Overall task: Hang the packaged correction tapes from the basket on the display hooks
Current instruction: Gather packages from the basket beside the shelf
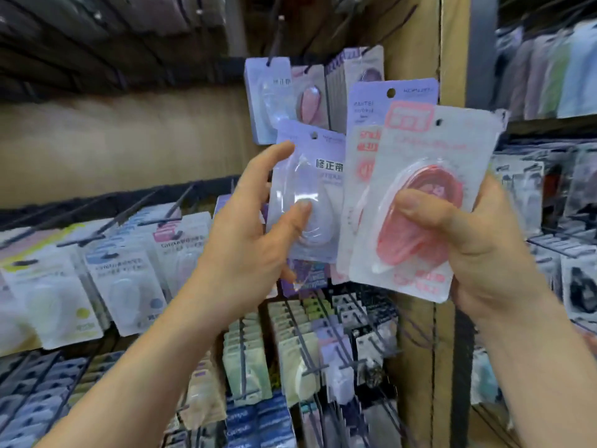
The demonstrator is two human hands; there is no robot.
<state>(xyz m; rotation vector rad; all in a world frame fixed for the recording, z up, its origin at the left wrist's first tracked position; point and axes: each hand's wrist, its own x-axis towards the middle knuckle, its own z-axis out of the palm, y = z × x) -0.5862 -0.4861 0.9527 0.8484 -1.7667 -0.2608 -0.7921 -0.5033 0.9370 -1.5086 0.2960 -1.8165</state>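
Fingers of the right grip (478, 247) are hidden behind the pink pack (420, 202), whose print I cannot read for blur; most left grip (252, 240) fingers lie out of sight behind the lavender pack (310, 189). The pink pack covers most of the packs (371, 101) behind it. Upper-left shelves (97, 37) are smeared.

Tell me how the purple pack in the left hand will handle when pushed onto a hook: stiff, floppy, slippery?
Probably fairly stiff: the purple pack sits flat though the left hand pinches only its lower half. Likely light, since a thumb-and-finger pinch carries it. The glossy blister may be slippery, so grip the card edge.
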